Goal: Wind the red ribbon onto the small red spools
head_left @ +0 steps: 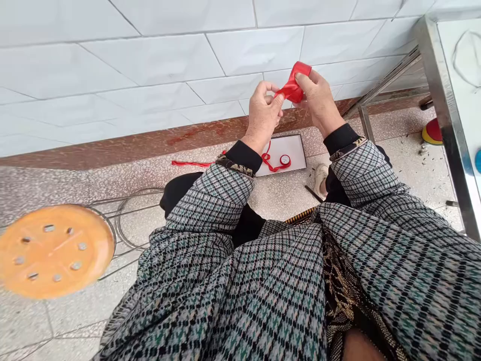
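Both hands are raised in front of the tiled wall with a red ribbon between them. My left hand pinches the gathered, twisted part of the ribbon between thumb and fingers. The wider, looped part is gripped by my right hand, its thumb pressed flat on the red surface. Below them on the floor, a small ribbon spool with a white label lies in a shallow white tray. Narrow red ribbon curls beside the spool, and a further red strip stretches over the floor at the left.
An orange round stool with holes in its seat stands at the left, wire rings beside it. At the right is a metal-framed table. A red and yellow object sits on the floor near scattered dark bits.
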`<state>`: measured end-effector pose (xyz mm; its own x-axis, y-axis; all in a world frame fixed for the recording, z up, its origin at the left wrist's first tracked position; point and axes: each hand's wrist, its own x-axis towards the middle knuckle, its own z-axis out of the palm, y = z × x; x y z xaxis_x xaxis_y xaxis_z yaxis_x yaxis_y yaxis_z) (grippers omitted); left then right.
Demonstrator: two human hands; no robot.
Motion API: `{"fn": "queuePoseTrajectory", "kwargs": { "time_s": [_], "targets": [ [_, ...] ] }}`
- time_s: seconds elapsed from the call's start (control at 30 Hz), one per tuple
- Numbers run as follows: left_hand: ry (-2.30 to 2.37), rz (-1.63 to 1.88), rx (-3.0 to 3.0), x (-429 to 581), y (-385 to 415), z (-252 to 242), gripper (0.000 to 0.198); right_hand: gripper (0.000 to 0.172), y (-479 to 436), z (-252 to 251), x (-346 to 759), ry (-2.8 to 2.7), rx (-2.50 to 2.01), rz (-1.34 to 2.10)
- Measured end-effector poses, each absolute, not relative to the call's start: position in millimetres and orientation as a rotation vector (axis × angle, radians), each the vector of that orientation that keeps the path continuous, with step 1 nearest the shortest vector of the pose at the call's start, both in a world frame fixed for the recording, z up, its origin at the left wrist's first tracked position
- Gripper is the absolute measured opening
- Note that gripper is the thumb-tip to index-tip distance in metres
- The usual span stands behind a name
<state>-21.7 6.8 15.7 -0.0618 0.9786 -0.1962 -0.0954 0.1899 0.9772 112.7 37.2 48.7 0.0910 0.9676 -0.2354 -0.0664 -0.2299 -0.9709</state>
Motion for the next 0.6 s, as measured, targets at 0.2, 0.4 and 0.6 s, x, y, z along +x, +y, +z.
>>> {"fn": "queuePoseTrajectory", "kwargs": {
  "time_s": [0.2,0.4,0.6],
  "targets": [
    [1.302,1.359,1.23,-30.3,14.5,12.9,0.026,0.013,44.6,38.4,116.7,-0.965,-1.399,1.282],
    [1.211,1.204,1.266,-32.8,3.6,21.8,0.033,0.028,44.9,25.1,120.8,-0.973,-1.368,1.324],
    [1.193,1.196,1.203,-33.1,-2.4,16.8,0.05,0.046,44.8,17.7,121.9,-0.935,-1.325,1.438]
  ]
}}
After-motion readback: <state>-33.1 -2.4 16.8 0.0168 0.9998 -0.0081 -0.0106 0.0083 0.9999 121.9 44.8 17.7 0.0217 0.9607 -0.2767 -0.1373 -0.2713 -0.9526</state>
